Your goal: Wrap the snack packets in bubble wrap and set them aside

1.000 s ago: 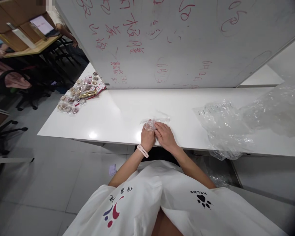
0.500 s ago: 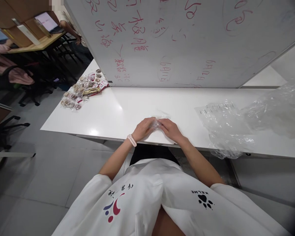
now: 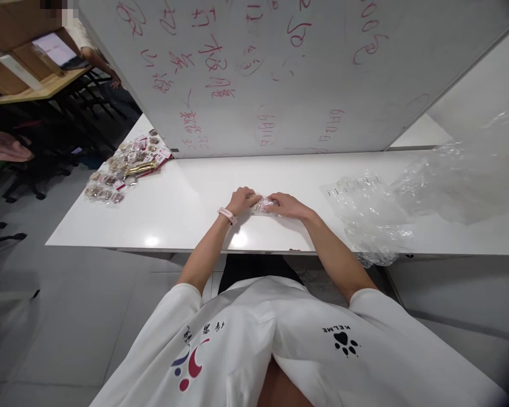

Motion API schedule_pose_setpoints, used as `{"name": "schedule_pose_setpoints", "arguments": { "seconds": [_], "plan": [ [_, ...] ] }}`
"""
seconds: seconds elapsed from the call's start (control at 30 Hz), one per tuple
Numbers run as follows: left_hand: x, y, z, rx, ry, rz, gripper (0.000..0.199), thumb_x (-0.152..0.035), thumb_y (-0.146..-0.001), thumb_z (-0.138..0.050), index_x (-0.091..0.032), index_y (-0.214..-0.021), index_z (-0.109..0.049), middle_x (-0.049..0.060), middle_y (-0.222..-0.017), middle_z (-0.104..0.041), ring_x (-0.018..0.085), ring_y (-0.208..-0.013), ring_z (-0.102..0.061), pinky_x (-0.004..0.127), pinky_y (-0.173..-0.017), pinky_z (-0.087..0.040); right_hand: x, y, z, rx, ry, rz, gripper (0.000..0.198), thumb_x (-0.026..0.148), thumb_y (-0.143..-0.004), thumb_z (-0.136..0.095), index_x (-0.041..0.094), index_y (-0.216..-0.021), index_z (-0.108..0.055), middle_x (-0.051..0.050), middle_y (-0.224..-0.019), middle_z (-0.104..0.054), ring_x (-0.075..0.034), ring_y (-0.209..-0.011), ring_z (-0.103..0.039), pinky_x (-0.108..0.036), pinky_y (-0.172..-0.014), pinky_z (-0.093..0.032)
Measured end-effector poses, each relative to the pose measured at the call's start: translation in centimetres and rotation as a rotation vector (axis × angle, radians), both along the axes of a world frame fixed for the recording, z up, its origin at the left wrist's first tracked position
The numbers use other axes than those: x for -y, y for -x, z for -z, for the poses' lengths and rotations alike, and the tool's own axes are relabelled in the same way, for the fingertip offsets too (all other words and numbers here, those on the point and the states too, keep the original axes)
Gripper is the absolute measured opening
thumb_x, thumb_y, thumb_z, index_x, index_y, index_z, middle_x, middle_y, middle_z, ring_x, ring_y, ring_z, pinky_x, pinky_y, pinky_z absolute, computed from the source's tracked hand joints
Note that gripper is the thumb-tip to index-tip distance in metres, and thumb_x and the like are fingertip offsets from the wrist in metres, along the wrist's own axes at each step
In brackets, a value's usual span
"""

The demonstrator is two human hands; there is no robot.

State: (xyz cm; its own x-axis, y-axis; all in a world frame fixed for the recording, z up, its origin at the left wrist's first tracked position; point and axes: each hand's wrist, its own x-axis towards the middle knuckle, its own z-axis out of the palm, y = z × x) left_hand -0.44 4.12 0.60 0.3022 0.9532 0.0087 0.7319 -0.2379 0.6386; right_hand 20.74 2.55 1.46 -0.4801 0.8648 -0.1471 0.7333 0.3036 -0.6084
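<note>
A small clear plastic packet (image 3: pixel 263 206) lies between my hands above the white table, with its contents partly hidden by my fingers. Bent fingers of my left hand (image 3: pixel 241 200), which has a pale pink band at the wrist, grip the packet's left end. From the other side, my right hand (image 3: pixel 289 206) holds its right end, thumb and fingers closed round the plastic. What is inside looks brownish and whitish, too small to make out.
Small clear packets with brown contents and red-and-white labels (image 3: pixel 123 167) are heaped at the table's left end. Crumpled clear plastic bags (image 3: pixel 360 212) spread over the right side. A whiteboard (image 3: pixel 254 85) with red writing stands behind. Another person's arm (image 3: pixel 99 61) shows at upper left.
Both hands have shifted slightly away from the table's front edge and apart, showing more of the packet between them. The camera view has turned a little to the right.
</note>
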Motion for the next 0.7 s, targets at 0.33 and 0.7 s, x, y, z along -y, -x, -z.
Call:
{"name": "schedule_pose_setpoints", "arguments": {
  "seconds": [0.33,0.7],
  "plan": [
    [5.9,0.4,0.9,0.367,0.1,-0.044,0.035,-0.044,-0.095,-0.047,-0.022,-0.117,-0.062,0.01,-0.127,-0.063,0.022,-0.113,-0.059,0.036,-0.092,-0.049,1.9,-1.2,-1.6,-0.167,0.072,-0.041,0.024,0.04,-0.086,-0.063,0.02,-0.098,-0.061,-0.006,-0.094,-0.069,-0.018,-0.078,-0.059,-0.028,-0.065,-0.042],
    [13.7,2.1,3.8,0.125,-0.35,-0.572,0.034,-0.038,-0.096,-0.05,-0.02,-0.122,-0.062,0.011,-0.118,-0.067,0.025,-0.111,-0.061,0.042,-0.096,-0.049,-9.8,-21.8,-4.3,-0.803,-0.423,1.157,0.034,0.044,-0.101,-0.044,0.013,-0.106,-0.057,-0.008,-0.098,-0.065,-0.01,-0.079,-0.058,-0.03,-0.073,-0.051]
  ]
}}
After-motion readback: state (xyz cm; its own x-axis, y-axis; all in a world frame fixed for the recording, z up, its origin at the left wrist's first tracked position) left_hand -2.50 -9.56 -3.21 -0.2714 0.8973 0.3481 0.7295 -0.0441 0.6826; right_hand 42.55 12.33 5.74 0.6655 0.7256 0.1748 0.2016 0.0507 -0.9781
